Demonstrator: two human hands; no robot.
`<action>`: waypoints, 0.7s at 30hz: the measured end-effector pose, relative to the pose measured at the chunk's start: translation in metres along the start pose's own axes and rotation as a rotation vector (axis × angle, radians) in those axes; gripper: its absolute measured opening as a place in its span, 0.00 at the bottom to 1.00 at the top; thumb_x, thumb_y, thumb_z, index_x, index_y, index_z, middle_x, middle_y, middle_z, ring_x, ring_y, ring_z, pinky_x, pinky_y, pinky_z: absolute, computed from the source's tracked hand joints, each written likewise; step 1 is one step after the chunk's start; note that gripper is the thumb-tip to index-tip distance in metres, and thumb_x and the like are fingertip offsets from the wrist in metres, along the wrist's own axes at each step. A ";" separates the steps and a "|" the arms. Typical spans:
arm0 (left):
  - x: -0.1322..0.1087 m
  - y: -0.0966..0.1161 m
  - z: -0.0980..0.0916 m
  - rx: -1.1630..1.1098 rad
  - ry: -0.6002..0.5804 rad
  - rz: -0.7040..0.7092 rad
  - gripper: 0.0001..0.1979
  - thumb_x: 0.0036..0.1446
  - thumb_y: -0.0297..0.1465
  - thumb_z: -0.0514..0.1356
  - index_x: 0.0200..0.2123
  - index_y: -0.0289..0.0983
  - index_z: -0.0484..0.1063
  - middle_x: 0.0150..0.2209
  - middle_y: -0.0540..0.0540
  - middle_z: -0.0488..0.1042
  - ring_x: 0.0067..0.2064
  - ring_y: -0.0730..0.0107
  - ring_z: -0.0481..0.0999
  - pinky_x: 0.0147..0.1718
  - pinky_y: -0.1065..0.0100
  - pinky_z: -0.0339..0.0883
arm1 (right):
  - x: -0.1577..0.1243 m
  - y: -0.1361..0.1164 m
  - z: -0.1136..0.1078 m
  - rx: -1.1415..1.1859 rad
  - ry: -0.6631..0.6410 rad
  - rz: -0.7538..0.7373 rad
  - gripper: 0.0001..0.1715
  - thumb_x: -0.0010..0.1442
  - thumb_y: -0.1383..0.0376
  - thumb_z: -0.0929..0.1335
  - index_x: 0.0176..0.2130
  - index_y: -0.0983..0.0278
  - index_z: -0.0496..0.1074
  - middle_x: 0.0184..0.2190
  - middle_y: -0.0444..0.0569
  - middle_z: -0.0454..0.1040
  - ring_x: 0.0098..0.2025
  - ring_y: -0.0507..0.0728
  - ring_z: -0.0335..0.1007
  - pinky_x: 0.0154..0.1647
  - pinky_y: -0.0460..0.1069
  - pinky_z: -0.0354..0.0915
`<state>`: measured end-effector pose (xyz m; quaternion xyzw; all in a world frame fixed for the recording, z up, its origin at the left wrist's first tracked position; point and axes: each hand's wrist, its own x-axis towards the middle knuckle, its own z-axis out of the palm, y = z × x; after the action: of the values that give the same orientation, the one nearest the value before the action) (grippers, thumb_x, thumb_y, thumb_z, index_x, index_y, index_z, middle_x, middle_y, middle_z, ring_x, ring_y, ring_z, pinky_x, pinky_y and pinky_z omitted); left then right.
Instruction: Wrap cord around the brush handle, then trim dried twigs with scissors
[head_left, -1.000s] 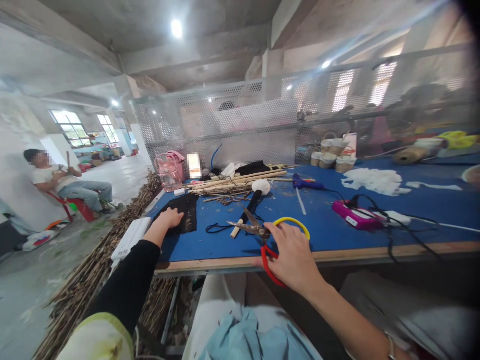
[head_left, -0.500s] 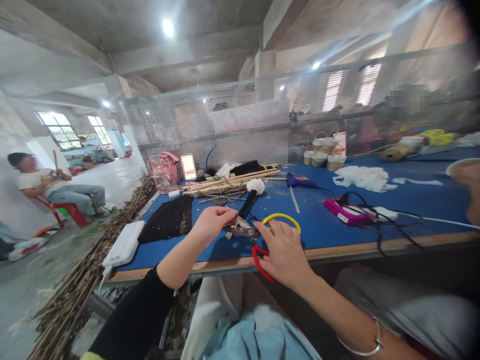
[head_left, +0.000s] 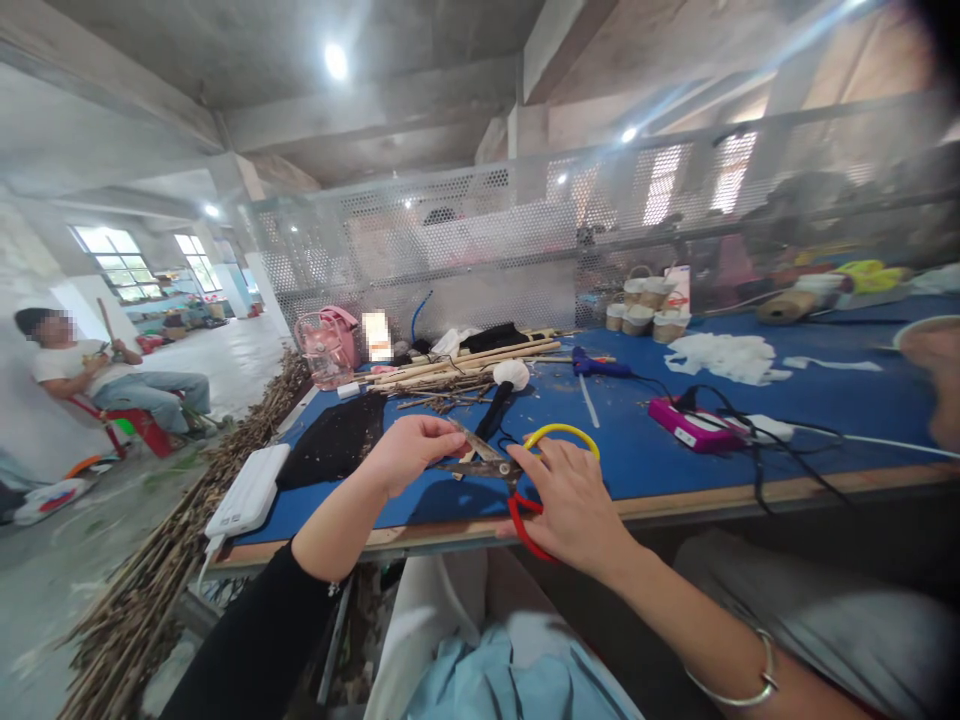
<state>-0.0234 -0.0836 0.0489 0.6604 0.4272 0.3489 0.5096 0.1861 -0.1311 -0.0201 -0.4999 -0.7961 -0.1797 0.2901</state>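
- Scissors (head_left: pixel 507 470) are held over the near part of the blue worktop (head_left: pixel 637 460), the broadest thing about them; long pale sticks (head_left: pixel 472 360) lie across its far side.
- Black cloth (head_left: pixel 337 440), next in size, lies on the left of the worktop. A second ago the left hand (head_left: pixel 409 455) was on it; now nothing holds it down.
- Both hands have thus come together in front of the body. That looks like a turn from handling the cloth to something at the scissors, with the cloth left aside for the moment.
- Right hand (head_left: pixel 574 500): wrapped round the yellow and red handles, gripping the scissors as it did before.
- Left hand: thumb and forefinger drawn together at the tip of the upper blade. Whether they pinch the blade or some small scrap, I cannot tell.
- Just beyond the scissors lies a black-covered stick (head_left: pixel 491 410) topped by a white ball (head_left: pixel 511 374), partly hidden by the blades.
- Smallest of all, the gap: the blades stand apart in a narrow V pointing left, so no cut appears to be closing now.
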 end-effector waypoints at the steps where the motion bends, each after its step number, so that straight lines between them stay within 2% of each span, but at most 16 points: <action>1: -0.001 0.002 -0.002 0.021 -0.009 0.027 0.14 0.43 0.40 0.64 0.26 0.33 0.76 0.27 0.45 0.76 0.28 0.72 0.70 0.31 0.71 0.61 | 0.001 0.001 -0.001 0.005 0.001 -0.009 0.42 0.42 0.45 0.69 0.52 0.63 0.65 0.44 0.58 0.63 0.45 0.66 0.57 0.44 0.57 0.53; 6: -0.004 0.004 -0.009 0.077 -0.066 0.086 0.14 0.45 0.40 0.63 0.27 0.33 0.76 0.29 0.44 0.76 0.32 0.68 0.72 0.35 0.69 0.63 | 0.002 0.005 -0.005 0.084 -0.013 -0.054 0.48 0.39 0.41 0.69 0.52 0.64 0.63 0.45 0.58 0.64 0.45 0.66 0.58 0.44 0.57 0.53; 14: -0.008 0.007 -0.008 0.099 -0.088 0.127 0.12 0.47 0.39 0.61 0.26 0.34 0.75 0.28 0.45 0.75 0.31 0.70 0.71 0.35 0.69 0.61 | 0.000 0.005 -0.003 0.212 -0.055 -0.049 0.52 0.35 0.40 0.70 0.53 0.64 0.62 0.46 0.58 0.64 0.48 0.66 0.58 0.47 0.59 0.54; 21: -0.010 0.008 -0.006 0.047 -0.091 0.141 0.12 0.47 0.38 0.62 0.26 0.33 0.76 0.28 0.45 0.75 0.31 0.70 0.70 0.36 0.69 0.61 | 0.000 0.004 -0.006 0.305 -0.063 -0.055 0.49 0.36 0.44 0.72 0.52 0.64 0.61 0.48 0.59 0.64 0.49 0.67 0.58 0.49 0.61 0.55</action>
<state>-0.0306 -0.0915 0.0580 0.7156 0.3643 0.3435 0.4869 0.1915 -0.1328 -0.0150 -0.4334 -0.8363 -0.0489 0.3322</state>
